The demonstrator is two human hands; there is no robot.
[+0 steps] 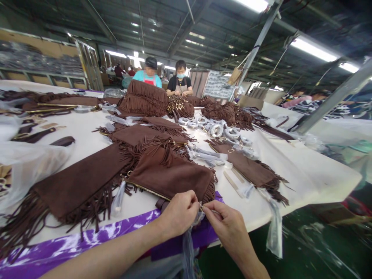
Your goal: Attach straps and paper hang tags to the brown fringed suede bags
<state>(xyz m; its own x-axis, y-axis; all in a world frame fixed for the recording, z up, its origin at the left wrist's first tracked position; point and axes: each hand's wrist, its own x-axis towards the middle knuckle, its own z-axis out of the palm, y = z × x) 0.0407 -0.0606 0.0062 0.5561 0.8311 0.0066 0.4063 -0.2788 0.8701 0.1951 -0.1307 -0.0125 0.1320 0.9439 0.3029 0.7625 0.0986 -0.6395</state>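
Observation:
A dark brown fringed bag lies in front of me, its brass zipper along the near edge. At its near right corner, my left hand is closed with thumb and finger pinched. My right hand pinches at the same spot, fingertips almost touching the left ones. A small metal-looking bit shows between them, too small to make out. Crumpled clear plastic wrapping hangs below the hands over the table edge. Another fringed brown piece lies to the left, beside a plastic-wrapped strip.
Purple plastic sheeting runs along the near edge of the white table. Another fringed bag lies right; wrapped coiled straps sit behind. Stacked fringed bags stand farther back, two people beyond. A metal post rises right.

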